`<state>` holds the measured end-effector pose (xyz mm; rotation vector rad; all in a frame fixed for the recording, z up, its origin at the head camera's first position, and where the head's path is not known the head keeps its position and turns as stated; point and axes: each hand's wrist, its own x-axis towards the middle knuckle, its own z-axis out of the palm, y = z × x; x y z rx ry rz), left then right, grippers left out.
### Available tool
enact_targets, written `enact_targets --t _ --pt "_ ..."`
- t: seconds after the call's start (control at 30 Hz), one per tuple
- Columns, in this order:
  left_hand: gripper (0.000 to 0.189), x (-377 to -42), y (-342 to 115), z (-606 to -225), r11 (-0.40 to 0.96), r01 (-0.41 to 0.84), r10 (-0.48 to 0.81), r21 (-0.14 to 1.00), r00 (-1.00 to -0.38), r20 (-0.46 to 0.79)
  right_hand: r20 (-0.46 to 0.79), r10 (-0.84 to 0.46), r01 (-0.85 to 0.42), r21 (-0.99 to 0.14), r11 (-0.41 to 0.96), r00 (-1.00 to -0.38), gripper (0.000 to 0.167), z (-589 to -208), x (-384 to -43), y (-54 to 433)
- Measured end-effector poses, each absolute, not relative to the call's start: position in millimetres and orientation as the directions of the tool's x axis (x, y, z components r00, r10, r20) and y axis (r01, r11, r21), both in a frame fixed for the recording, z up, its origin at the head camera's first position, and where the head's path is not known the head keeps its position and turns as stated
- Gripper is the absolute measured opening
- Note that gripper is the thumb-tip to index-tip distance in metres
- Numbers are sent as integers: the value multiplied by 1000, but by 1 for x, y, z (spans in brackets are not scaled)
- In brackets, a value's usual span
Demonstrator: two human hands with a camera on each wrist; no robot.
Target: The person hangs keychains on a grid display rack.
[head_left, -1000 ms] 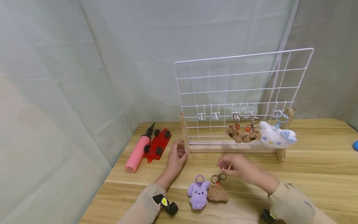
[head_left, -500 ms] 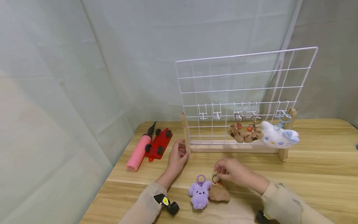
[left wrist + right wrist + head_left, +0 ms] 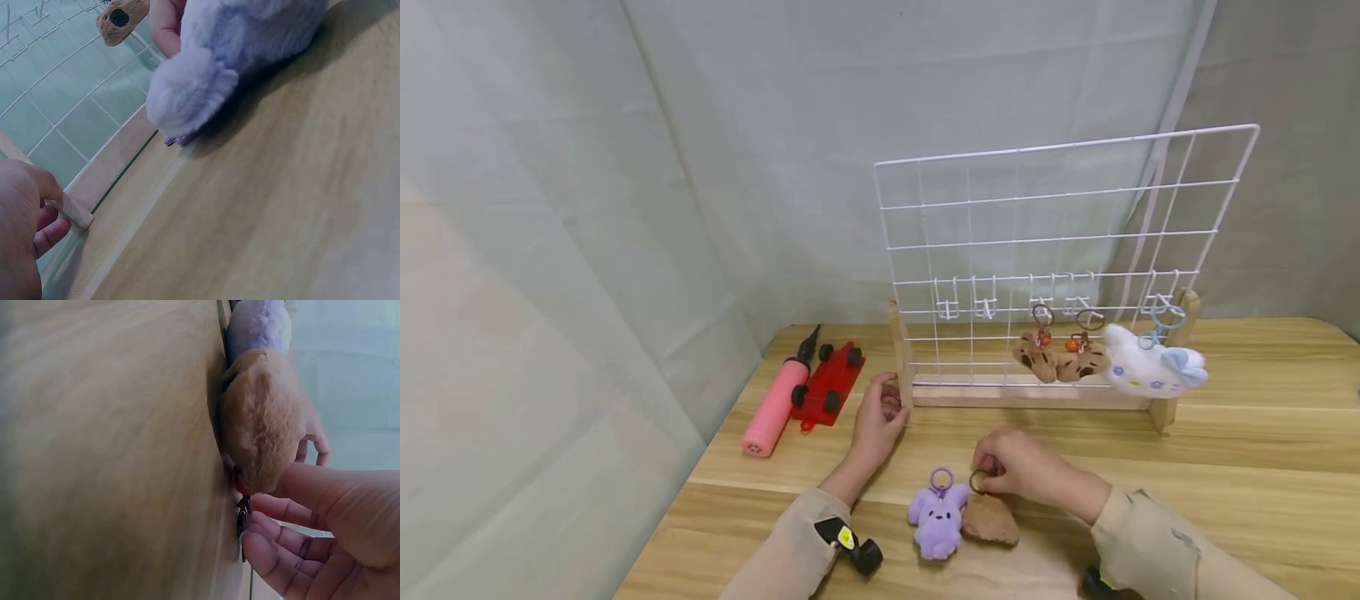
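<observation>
My left hand (image 3: pixel 877 417) grips the lower left wooden post (image 3: pixel 901 354) of a white wire grid rack, its thumb and fingers around the foot (image 3: pixel 76 214) in the left wrist view. Near the table's front, a brown plush keychain (image 3: pixel 991 522) lies beside a purple plush keychain (image 3: pixel 938 527). My right hand (image 3: pixel 1021 465) pinches the brown one at its ring and dark clasp (image 3: pixel 243 515); the thumb touches the fur in the right wrist view. The fingers partly hide the clasp in the head view.
Two spotted brown plush keychains (image 3: pixel 1082 363) and a white cat plush keychain (image 3: pixel 1150 372) hang from hooks on the rack. Further hooks (image 3: pixel 947 310) at the left bear nothing. A pink hand pump (image 3: pixel 775 410) and a red wheeled toy (image 3: pixel 827 390) lie left of the rack.
My right hand has come down and left onto the brown plush keychain's rings and taken hold there; that plush has turned slightly. My left hand stays at the post.
</observation>
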<state>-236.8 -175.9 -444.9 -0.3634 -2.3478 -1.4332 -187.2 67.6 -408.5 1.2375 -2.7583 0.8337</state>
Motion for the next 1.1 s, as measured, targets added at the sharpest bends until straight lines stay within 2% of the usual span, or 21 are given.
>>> enact_targets --t 0.23,0.5,0.7,0.97,1.1 --pt "53 -236 -173 -440 460 368 28 808 -916 401 219 -704 -721 -391 572 -676 14 -411 -187 66" --pt "53 -237 -175 -445 449 393 32 802 -905 424 208 -700 -713 -396 578 -683 17 -410 -185 67" --pt "53 -238 -177 -446 443 411 39 797 -897 440 211 -700 -706 -441 554 -682 20 -408 -183 68" --pt "52 -231 -174 -435 450 398 45 799 -904 425 194 -692 -664 -540 517 -696 15 -405 -182 71" --pt "53 -237 -177 -444 458 395 38 796 -904 427 192 -682 -648 -565 511 -706 14 -403 -182 74"
